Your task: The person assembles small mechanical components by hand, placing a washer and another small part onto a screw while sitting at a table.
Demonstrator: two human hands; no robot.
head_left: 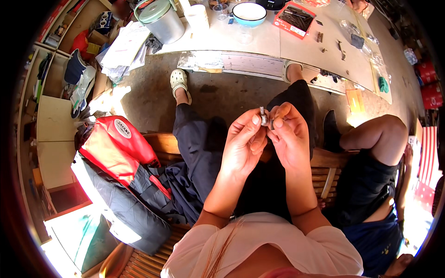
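Observation:
Over my lap, my left hand (244, 135) pinches a small silvery metal bolt (263, 116) between thumb and fingers, its narrow end pointing up. Right beside it, my right hand (291, 133) is closed, with thumb and fingertips meeting near the bolt's side. A small dark piece seems to sit between those right fingertips, too covered to make out. The two hands nearly touch each other.
Ahead stands a low table (259, 48) with a red box of dark metal parts (296, 20), a white bowl (250, 14), a metal pot (163, 25) and loose small parts. A red and black jacket (123, 157) lies left on the wooden bench. Another person's bent leg (378, 134) is close at right.

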